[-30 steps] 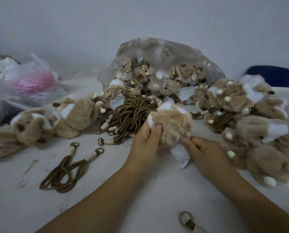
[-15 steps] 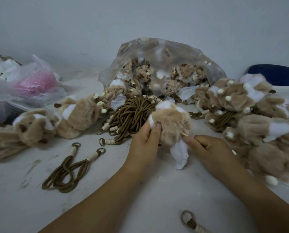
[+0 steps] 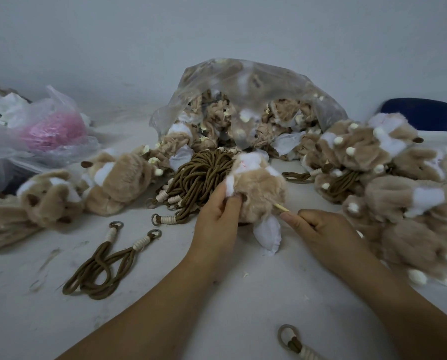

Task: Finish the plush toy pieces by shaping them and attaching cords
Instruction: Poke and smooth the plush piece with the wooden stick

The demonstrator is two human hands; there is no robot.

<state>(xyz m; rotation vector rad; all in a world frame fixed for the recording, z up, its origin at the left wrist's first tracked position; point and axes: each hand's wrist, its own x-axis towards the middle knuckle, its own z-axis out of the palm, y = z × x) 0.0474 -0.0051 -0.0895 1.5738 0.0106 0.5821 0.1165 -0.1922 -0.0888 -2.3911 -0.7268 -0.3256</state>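
A tan and white plush toy piece [image 3: 258,188] sits at the table's middle, a white limb [image 3: 267,233] hanging below it. My left hand [image 3: 217,219] grips its left side, thumb and fingers curled into the fur. My right hand [image 3: 318,229] pinches a thin wooden stick [image 3: 282,208] whose tip pokes into the plush from the right. Behind the plush lies a bundle of brown cords [image 3: 199,180] with cream-wrapped ends and rings. Two loose cords [image 3: 108,261] lie at the front left.
A clear bag [image 3: 243,100] of plush pieces stands at the back. Finished-looking plush toys [image 3: 388,183] pile at the right, others [image 3: 113,180] at the left. A bag with pink stuff [image 3: 51,131] is far left. A single cord end [image 3: 292,341] lies near the front edge.
My right hand has drawn back to the right and the stick now shows between it and the plush. The plush has turned slightly in my left hand.
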